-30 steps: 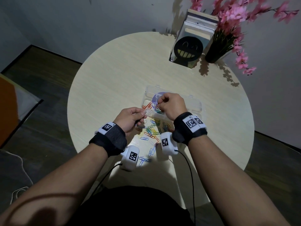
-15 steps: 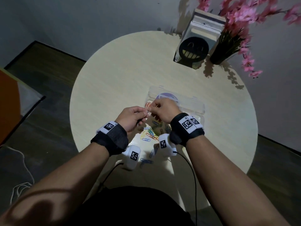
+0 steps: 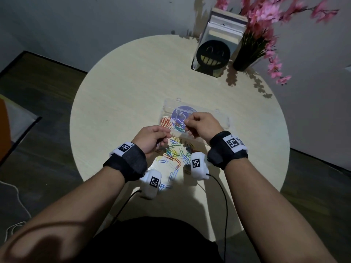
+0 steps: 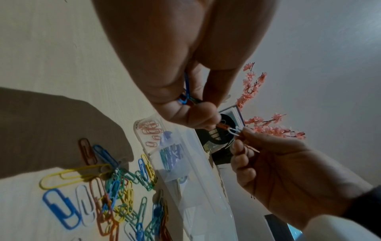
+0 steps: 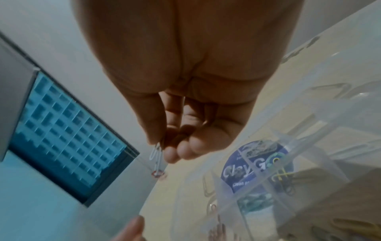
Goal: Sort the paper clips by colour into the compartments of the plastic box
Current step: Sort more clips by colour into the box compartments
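From the head camera, a round pale wooden worktop [image 3: 121, 95] carries a clear plastic compartment box [image 3: 220, 118] near its middle, with orange paper clips [image 3: 166, 122] gathered in its left end compartment and a round purple label [image 3: 181, 115] showing through the plastic. A loose heap of mixed coloured paper clips [image 3: 175, 154] lies on the worktop just nearer the person than the box. Both hands are raised over the box's near edge: the left hand [image 3: 152, 138] has its fingers curled together, and the right hand [image 3: 201, 125] pinches something small at its fingertips. At the far edge stand a black smiley-face bookend [image 3: 212, 55] with books and a dark vase of pink artificial flowers [image 3: 266, 21].

From the left wrist camera, the left hand [image 4: 185, 73] pinches an orange clip [image 4: 222, 125] at its fingertips and holds a blue clip [image 4: 186, 91] tucked against the palm. The right hand [image 4: 288, 171] pinches a white paper clip [image 4: 234, 130], which meets the orange one; whether they are linked I cannot tell. The heap [image 4: 115, 195] lies below beside the box [image 4: 195, 187].

From the right wrist camera, the right hand [image 5: 185, 106] grips the white clip [image 5: 156, 156] between thumb and fingertips, the orange one [image 5: 157, 174] hanging at its lower end, above the box [image 5: 299, 187].
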